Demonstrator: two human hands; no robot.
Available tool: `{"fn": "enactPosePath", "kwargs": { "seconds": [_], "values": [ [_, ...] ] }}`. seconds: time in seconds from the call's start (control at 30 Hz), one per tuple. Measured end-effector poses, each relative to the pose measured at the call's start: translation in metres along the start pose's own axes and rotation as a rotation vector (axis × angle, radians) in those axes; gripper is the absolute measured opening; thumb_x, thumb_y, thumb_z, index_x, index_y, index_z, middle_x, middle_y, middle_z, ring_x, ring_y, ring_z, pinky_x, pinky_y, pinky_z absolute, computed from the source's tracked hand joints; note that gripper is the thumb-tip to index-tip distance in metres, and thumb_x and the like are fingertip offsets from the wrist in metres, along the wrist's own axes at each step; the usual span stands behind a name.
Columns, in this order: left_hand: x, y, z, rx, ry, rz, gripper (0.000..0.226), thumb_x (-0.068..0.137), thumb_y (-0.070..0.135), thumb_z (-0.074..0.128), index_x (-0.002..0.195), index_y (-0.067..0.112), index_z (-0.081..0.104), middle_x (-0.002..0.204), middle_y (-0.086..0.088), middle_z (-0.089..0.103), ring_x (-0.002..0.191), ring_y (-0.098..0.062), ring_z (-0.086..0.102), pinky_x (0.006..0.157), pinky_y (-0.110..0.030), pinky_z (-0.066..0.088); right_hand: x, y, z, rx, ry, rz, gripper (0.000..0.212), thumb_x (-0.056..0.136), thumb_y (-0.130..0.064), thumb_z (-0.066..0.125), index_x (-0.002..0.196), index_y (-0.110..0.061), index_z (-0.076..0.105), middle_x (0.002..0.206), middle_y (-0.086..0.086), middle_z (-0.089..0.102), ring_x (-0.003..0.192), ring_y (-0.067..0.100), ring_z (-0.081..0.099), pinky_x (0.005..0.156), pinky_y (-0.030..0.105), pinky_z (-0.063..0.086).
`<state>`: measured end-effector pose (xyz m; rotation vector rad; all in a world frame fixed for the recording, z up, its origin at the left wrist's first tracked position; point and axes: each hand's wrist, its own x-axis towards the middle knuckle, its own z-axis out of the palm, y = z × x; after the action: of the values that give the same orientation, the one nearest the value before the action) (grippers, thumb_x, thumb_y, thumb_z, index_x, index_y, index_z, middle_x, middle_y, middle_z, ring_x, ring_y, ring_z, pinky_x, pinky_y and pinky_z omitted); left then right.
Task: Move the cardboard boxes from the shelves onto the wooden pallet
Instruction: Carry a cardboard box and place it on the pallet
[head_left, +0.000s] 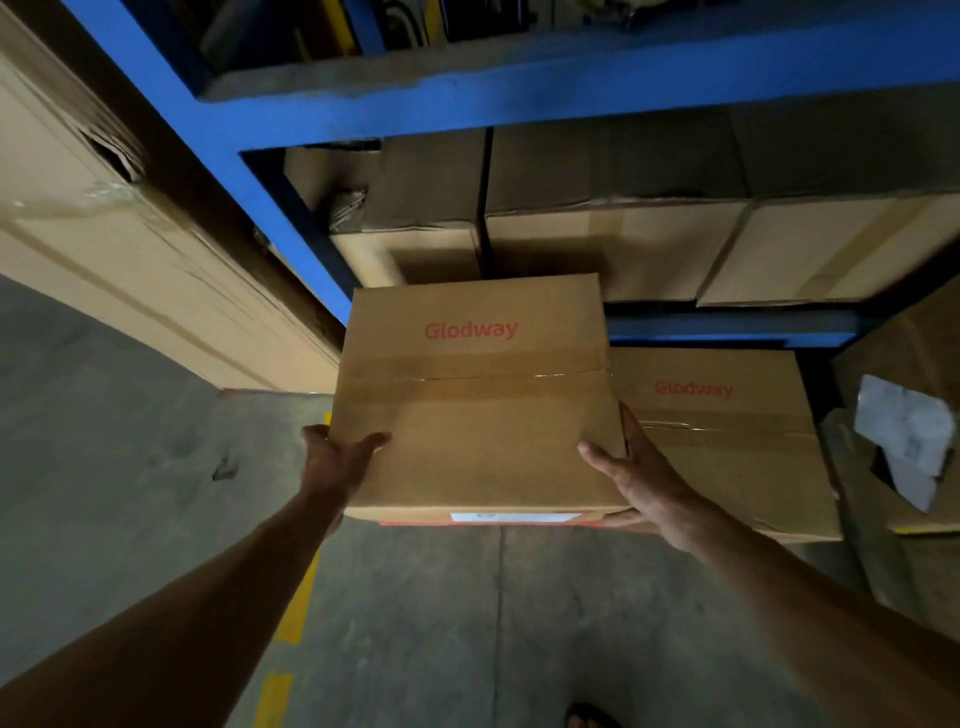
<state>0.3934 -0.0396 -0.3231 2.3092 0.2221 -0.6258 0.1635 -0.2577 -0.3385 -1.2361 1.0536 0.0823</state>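
Two hands on one cardboard box (475, 400), printed "Glodway", taped along the top seam, held in the air before the blue shelf (519, 98). Left hand (335, 460): thumb on top, fingers curled round the left near edge. Right hand (636, 475): thumb on top, fingers under the right near corner. Second box (727, 436), same print: just right of the held one. Further boxes (675, 218): stacked on the shelf behind. Floor (130, 493): grey concrete, yellow dashes

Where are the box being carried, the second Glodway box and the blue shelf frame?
Carried box (475, 410): head view, taped top face.
Second Glodway box (727, 431): head view, top face.
Blue shelf frame (519, 98): head view, horizontal beam.
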Motion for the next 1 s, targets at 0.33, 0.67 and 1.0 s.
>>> {"fn": "enactPosePath", "kwargs": {
  "seconds": [0.33,0.67,1.0],
  "values": [
    [-0.154,0.017,-0.087,0.041,-0.104,0.274,0.059,0.07,0.053,0.074,0.116,0.023,0.05,0.101,-0.01,0.064,0.086,-0.029,0.061,0.072,-0.035,0.048,-0.219,-0.02,-0.051,0.018,0.147,-0.053,0.068,0.08,-0.047,0.07,0.137,-0.054,0.033,0.125,-0.013,0.055,0.108,0.014,0.057,0.093,0.052,0.052],
    [-0.416,0.053,-0.202,-0.025,-0.511,0.574,0.061,0.064,0.061,0.072,0.11,0.025,0.054,0.107,-0.007,0.064,0.093,-0.027,0.063,0.086,-0.045,0.052,-0.595,-0.002,-0.079,0.175,0.435,-0.01,0.062,0.078,-0.049,0.072,0.132,-0.05,0.041,0.126,-0.007,0.057,0.114,0.031,0.056,0.075,0.06,0.056],
    [-0.679,0.054,-0.192,0.056,-0.935,0.822,0.049,0.082,0.034,0.072,0.123,0.022,0.049,0.113,-0.002,0.057,0.098,-0.026,0.055,0.084,-0.037,0.042,-0.908,0.12,-0.082,0.473,0.854,0.056,0.059,0.086,-0.045,0.065,0.137,-0.046,0.037,0.116,-0.001,0.058,0.097,0.033,0.065,0.072,0.058,0.057]
  ]
}}
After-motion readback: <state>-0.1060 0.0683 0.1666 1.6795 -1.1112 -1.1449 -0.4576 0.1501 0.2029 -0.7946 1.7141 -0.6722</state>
